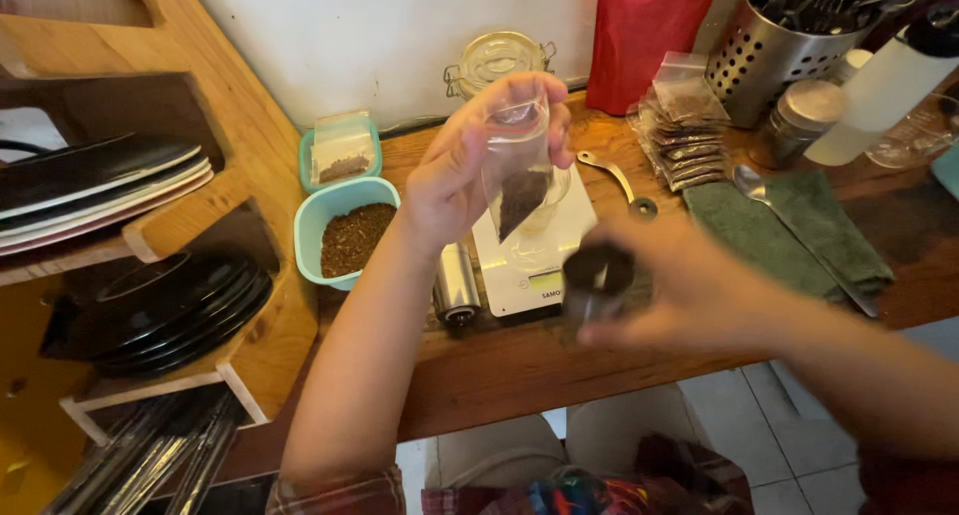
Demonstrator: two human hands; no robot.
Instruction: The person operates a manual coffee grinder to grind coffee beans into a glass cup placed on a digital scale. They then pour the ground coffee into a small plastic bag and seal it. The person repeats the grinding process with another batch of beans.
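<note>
Far left of the left hand: black and white plates (100,180) stacked in a wooden rack (250,175), more dark plates (165,310) on the shelf below.
Just left of the left hand: a teal tub (312,237) with brown grounds (352,237); behind it a second teal tub (308,155) with a small bag inside.
Left hand: the left hand (462,165) is raised above the counter (519,360), fingers pinched around the top of a small clear bag (519,170) with dark grounds in its lower corner.
Below the left hand: a white scale (519,265) on the counter, a clear cup on it behind the bag, and a small metal cylinder (456,283) lying just beside the scale.
Behind the left hand: a glass jar (496,57) against the wall.
Right hand: the right hand (689,290), blurred, is closed around a small dark cup (597,275), near the front edge of the scale and lower than the bag.
Behind the right hand: a metal scoop (611,175), a red pouch (644,30), a pile of small filled bags (687,135).
Right of the right hand: a spoon (751,183) on a green cloth (789,230), a holed metal holder (764,50) with utensils, a lidded jar (799,120), a white bottle (884,90).
</note>
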